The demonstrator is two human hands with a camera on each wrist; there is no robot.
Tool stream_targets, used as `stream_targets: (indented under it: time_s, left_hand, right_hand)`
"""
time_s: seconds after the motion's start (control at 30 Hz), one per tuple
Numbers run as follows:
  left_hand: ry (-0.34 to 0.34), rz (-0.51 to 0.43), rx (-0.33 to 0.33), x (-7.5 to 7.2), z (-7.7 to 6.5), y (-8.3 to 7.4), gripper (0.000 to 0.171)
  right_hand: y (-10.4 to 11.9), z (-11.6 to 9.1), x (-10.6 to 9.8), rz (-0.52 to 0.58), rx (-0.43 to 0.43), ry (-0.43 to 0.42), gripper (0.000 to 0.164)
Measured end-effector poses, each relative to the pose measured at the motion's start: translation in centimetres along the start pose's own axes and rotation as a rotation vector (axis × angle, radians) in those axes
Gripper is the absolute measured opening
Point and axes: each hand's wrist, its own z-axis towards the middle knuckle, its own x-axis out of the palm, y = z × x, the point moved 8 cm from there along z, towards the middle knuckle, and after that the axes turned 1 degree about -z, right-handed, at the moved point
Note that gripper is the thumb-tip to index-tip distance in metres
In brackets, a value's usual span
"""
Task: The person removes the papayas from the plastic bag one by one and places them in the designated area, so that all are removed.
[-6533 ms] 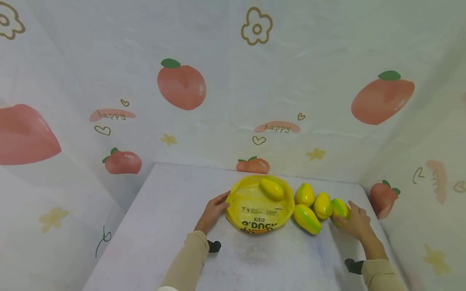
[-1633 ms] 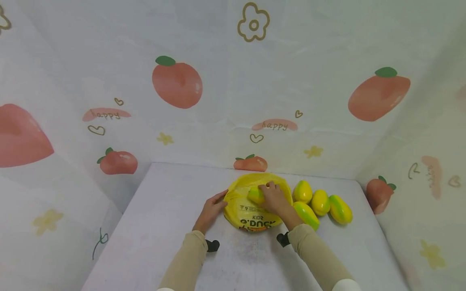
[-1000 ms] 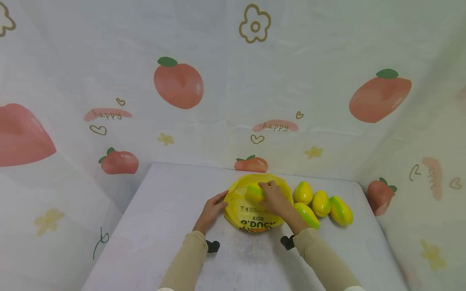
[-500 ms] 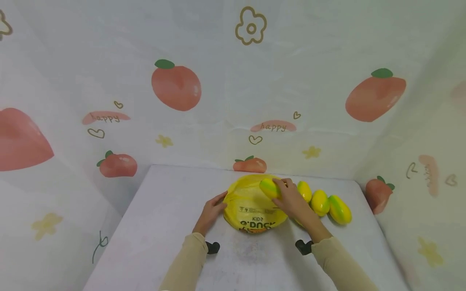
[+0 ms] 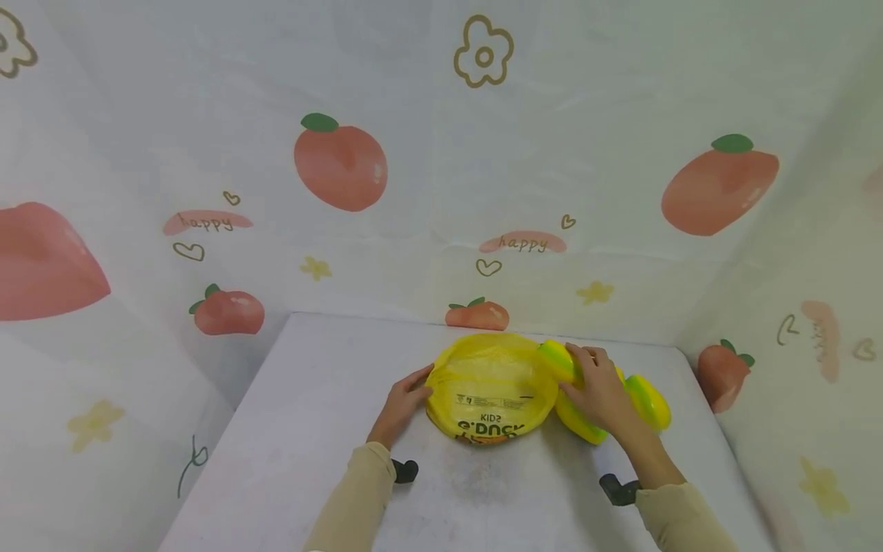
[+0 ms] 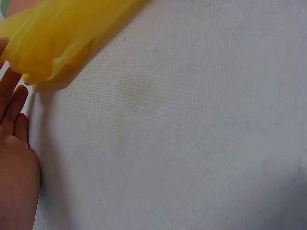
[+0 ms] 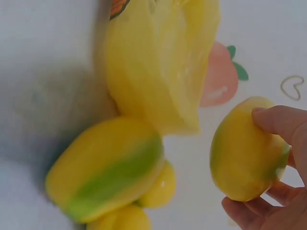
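Note:
My right hand [image 5: 599,389] grips a glossy yellow mango with green patches [image 7: 242,153], just past the right rim of a yellow plastic bag [image 5: 493,387]. In the right wrist view, thumb and fingers wrap that mango above the tabletop. The bag stands with its mouth spread upward, printed "G.DUCK KIDS"; no fruit shows inside. At its left rim, my left hand [image 5: 402,404] holds the plastic between thumb and fingers. Under and beside the right hand lie more mangoes, one near the bag [image 7: 110,167] and one farther right [image 5: 650,402]; others are partly hidden.
The white tabletop [image 5: 331,399] reaches back to a hanging cloth [image 5: 414,253] printed with fruit, which also encloses both sides. Black wrist pieces, one on the left [image 5: 405,470] and one on the right [image 5: 618,489], stick out inward from the sleeves.
Earlier the right hand was at the outermost mango, then took hold of the one in the bag. It has lifted that mango out rightward. The left hand has stayed at the rim.

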Motion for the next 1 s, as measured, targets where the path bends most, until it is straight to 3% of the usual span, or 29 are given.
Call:
stream_targets:
  time_s: [0.33,0.73,1.0]
  left_hand:
    - [0.016,0.0,0.005,0.1,0.4,0.2,0.05]
    - [0.007,0.018,-0.002,-0.1,0.1,0.3,0.05]
    - [0.015,0.031,0.004,-0.1,-0.1,0.1,0.049]
  right_hand:
    - [-3.0,-2.0,-2.6,0.003,0.081,-0.001,0.072]
    - [-5.9,-4.4,-3.1,0.012,0.113,-0.032,0.073]
    - [-8.6,-6.6,-3.3,0.035,0.184,-0.002,0.076]
